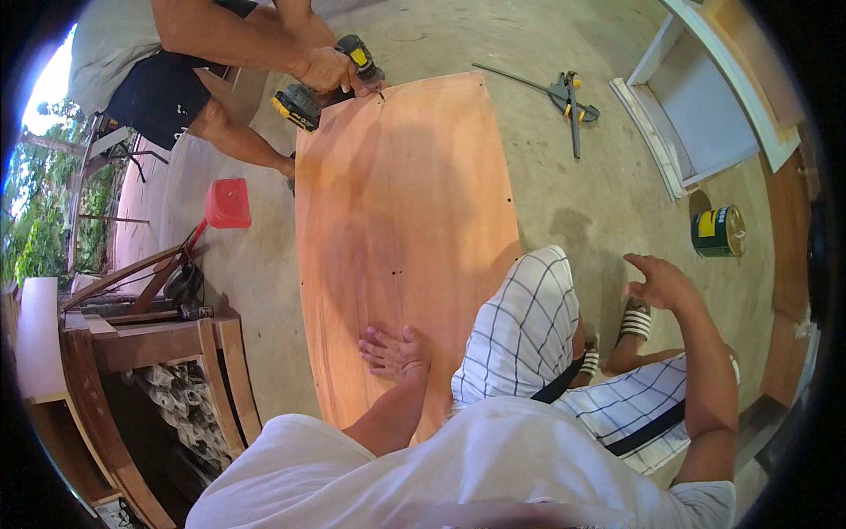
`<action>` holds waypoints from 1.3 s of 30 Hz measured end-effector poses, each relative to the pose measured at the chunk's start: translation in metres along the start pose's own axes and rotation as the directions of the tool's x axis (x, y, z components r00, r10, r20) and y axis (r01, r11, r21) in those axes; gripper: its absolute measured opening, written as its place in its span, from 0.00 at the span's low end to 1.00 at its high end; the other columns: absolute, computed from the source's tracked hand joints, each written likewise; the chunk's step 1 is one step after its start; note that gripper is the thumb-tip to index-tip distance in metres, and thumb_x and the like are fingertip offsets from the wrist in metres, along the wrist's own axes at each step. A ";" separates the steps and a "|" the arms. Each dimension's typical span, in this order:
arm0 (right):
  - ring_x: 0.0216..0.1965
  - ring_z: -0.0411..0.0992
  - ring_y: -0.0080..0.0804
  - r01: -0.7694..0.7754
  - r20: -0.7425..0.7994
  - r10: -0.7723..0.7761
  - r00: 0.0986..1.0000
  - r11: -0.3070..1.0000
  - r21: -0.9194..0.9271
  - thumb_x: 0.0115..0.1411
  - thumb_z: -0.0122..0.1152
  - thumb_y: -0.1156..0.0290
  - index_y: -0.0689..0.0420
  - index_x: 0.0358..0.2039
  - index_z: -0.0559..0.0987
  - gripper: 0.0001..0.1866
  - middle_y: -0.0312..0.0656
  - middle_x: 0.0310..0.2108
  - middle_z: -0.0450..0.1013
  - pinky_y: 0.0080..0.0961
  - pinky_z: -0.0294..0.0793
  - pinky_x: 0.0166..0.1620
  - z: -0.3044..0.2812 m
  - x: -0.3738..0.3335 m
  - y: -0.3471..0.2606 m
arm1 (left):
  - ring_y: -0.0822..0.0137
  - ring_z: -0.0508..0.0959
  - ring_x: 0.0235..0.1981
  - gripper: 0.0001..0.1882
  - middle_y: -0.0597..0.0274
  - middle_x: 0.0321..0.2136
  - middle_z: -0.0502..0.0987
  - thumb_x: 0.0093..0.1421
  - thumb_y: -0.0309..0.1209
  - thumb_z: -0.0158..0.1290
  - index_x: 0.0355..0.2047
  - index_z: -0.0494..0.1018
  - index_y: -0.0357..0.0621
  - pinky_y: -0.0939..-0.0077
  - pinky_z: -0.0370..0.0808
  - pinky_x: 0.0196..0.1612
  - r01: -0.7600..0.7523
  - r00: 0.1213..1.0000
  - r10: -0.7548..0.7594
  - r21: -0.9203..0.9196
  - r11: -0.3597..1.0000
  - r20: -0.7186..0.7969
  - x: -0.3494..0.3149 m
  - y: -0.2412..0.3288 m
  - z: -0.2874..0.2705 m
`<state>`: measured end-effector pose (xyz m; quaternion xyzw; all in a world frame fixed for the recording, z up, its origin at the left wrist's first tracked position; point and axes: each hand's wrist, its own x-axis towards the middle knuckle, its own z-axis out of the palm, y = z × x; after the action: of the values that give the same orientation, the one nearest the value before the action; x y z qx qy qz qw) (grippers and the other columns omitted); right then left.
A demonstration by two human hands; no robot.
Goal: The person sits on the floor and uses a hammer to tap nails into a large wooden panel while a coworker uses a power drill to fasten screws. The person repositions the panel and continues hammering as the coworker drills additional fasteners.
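Note:
A large reddish-brown wooden panel [423, 194] with several dark screw heads or holes stretches away in front of me. My left hand [394, 351] lies flat on its near part, fingers spread, holding nothing. Off to the right of the panel, my right hand [663, 282] hangs in the air above my knee and sandals, index finger stretched out and nothing visible in it. At the panel's far left corner, a co-worker's hand [330, 70] grips a black and yellow cordless drill [357, 57], its bit pointing at the panel's far edge.
A bar clamp [568, 101] lies on the concrete floor beyond the panel. At right stand a white cabinet frame [705, 106] and a green and yellow can [718, 232]. On the left are a red dustpan [228, 204] and a wooden frame [145, 346].

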<state>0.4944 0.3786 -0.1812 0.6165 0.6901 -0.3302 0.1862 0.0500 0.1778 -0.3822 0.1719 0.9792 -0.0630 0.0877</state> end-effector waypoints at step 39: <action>0.57 0.73 0.54 0.070 -0.033 -0.071 0.997 0.997 -0.030 0.58 0.67 0.56 0.51 0.66 0.70 0.36 0.54 0.56 0.74 0.44 0.72 0.59 0.001 -0.009 0.004 | 0.38 0.42 0.76 0.49 0.43 0.76 0.43 0.63 0.66 0.41 0.76 0.48 0.53 0.26 0.44 0.69 -0.034 0.994 0.029 -0.044 0.998 -0.105 -0.010 -0.005 0.010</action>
<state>0.5000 0.3712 -0.1768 0.5946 0.7191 -0.3161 0.1717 0.0587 0.1684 -0.3896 0.1883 0.9808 -0.0300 0.0416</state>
